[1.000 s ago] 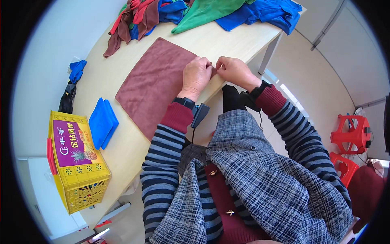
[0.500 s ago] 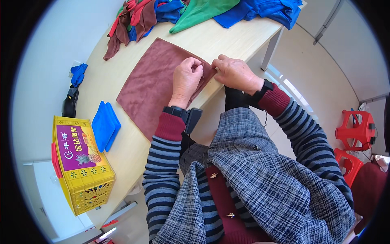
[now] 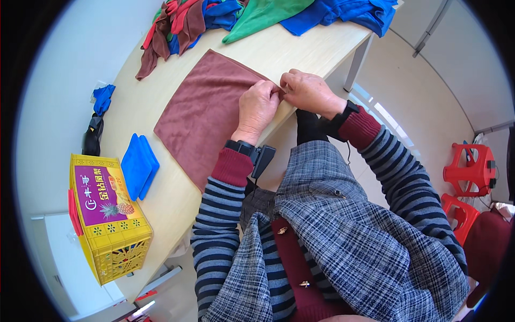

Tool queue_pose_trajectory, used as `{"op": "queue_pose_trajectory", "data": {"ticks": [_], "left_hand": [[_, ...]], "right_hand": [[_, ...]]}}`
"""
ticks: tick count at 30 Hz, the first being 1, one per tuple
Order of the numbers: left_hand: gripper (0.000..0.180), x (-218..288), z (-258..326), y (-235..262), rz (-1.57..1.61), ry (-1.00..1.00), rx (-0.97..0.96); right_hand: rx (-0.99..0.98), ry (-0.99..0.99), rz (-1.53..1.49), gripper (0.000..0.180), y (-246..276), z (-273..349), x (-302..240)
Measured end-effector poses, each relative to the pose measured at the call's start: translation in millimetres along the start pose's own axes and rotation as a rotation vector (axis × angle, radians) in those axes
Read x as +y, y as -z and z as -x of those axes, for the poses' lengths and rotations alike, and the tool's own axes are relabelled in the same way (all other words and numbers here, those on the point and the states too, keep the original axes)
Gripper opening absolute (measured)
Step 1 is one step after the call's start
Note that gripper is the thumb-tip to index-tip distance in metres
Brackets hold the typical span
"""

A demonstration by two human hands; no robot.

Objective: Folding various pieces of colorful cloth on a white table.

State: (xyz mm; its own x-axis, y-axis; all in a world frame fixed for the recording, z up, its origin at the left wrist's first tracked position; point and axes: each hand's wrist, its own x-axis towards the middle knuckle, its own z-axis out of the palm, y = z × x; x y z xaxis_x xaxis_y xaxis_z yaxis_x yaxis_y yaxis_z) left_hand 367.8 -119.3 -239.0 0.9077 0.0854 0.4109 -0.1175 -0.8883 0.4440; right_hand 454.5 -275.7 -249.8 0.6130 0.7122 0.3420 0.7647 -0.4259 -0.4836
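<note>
Head view: a maroon cloth is spread flat on a pale wooden table, and its near corner (the one at about 3 o'clock from the cloth's middle) is pinched by both hands. The left hand is laid on the cloth with its fingers curled narrow, the fabric edge gripped at the fingertips. The right hand is set just beside it at 2 o'clock, touching it, its fingers likewise closed on the same corner. A heap of mixed cloths is seen at 12 o'clock from the maroon cloth, with a green cloth and blue cloths further round at 1 o'clock. A folded blue cloth is placed at 8 o'clock, near the maroon cloth's edge, and a yellow crate beyond it at 7 o'clock. Red plastic stools are visible on the floor, well apart at 4 o'clock.
</note>
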Motion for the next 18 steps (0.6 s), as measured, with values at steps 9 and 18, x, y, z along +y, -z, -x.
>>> {"op": "queue_pose_trajectory", "data": {"ticks": [9, 18], "left_hand": [[0.006, -1.4, 2.5, -1.0, -0.079, -0.123, 0.031], [0.005, 1.6, 7.6, 3.0, -0.114, -0.193, -0.004]], "right_hand": [[0.092, 0.054, -0.066, 0.012, -8.1, 2.7, 9.0], [0.079, 0.02, -0.086, 0.007, -3.7, 3.0, 2.2]]}}
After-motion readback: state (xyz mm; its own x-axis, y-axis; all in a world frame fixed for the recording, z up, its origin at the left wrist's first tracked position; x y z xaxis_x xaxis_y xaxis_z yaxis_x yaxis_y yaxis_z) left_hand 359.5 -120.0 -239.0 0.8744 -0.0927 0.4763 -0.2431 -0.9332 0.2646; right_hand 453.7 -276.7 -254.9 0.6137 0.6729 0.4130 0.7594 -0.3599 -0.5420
